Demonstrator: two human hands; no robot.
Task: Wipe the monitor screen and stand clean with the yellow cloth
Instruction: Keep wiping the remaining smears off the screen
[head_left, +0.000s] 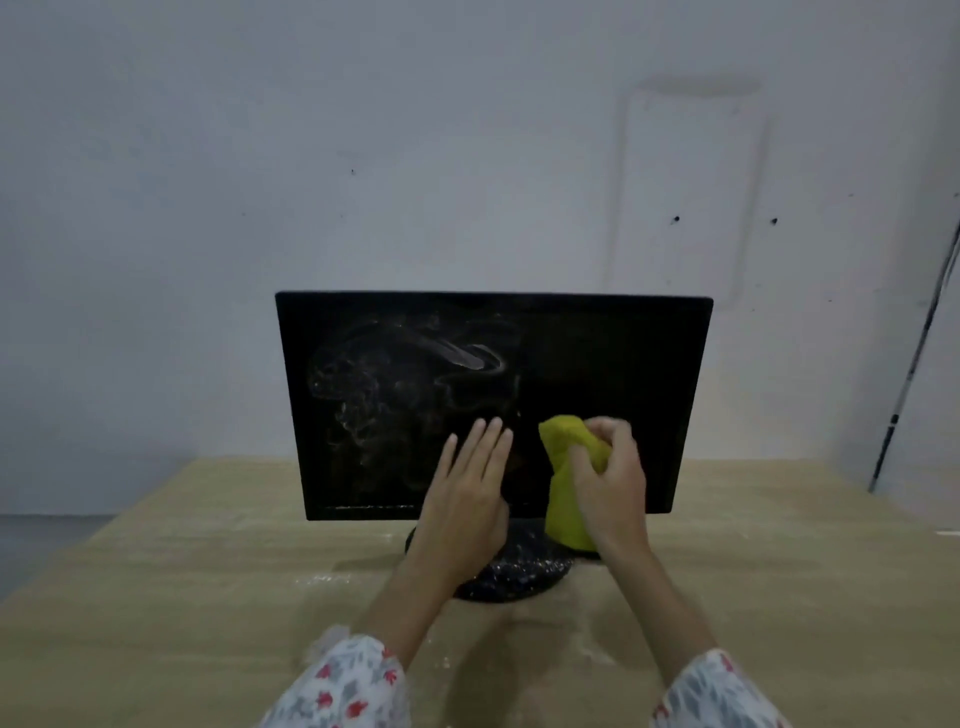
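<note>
The right hand (608, 473) has a curled grip on the bunched yellow cloth (566, 483), low before the black flat monitor screen (597, 364), likely for wiping. The left hand (467, 483), fingers straight, holds nothing. Dust smears the screen's left; white specks dot the round black stand (519, 574) on the wooden desk (182, 571).

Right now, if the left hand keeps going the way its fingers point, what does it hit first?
Most likely the screen. The left hand is flat, fingers straight, pointing up and forward at the smudged lower middle of the panel. Depth is unclear from one view; the fingertips may already touch it. Nothing else lies in that line.
</note>
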